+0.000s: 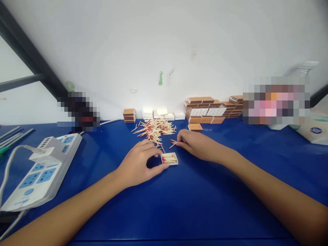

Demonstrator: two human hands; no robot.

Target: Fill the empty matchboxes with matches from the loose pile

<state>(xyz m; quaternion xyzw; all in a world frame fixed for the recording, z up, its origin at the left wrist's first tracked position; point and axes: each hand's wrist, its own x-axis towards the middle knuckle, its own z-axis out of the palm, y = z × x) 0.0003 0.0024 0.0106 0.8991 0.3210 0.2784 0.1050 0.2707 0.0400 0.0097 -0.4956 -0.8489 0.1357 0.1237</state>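
A small white matchbox tray (176,163), partly filled with red-tipped matches, lies on the blue table. My left hand (139,162) grips its left end between thumb and fingers. Just behind and to the right of the tray, my right hand (191,143) pinches a few matches (172,145) whose red heads point left. Farther back lies a loose heap of matches (156,129), some of them scattered toward the tray. The palm side of both hands is hidden from me.
Stacked brown matchboxes (196,119) stand along the wall at the back right, with one single matchbox (195,127) in front. White trays (162,111) sit behind the heap, beside a short matchbox stack (129,115). A white power strip (48,171) with cables occupies the left.
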